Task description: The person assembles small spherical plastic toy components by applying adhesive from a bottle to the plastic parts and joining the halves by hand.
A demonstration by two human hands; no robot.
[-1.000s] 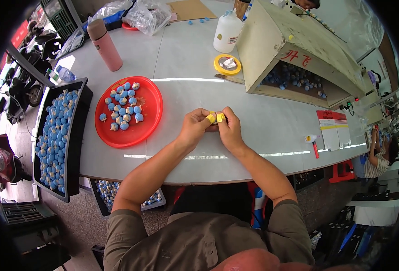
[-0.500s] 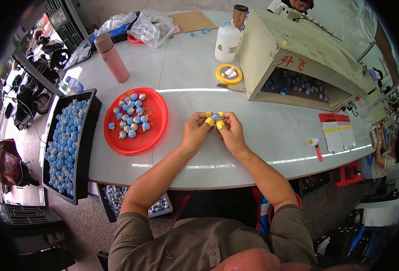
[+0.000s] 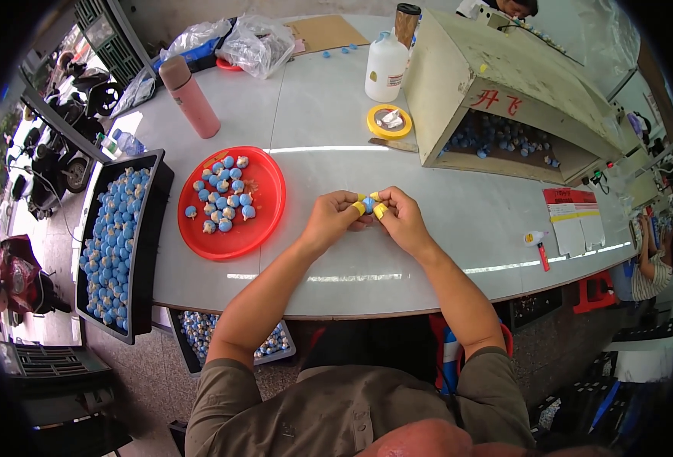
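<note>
We see a small blue ball (image 3: pixel 368 203) pinched between the left hand (image 3: pixel 335 221) and the right hand (image 3: pixel 402 219) just above the white table (image 3: pixel 428 251), right of the red tray (image 3: pixel 264 221) of similar balls; it is too round and too hidden for us to give it an axis or heading. Against half a second ago, both hands sit in much the same place, pressed together. The yellow-capped fingertips (image 3: pixel 358 208) of both hands close on the ball from either side, nearly touching.
</note>
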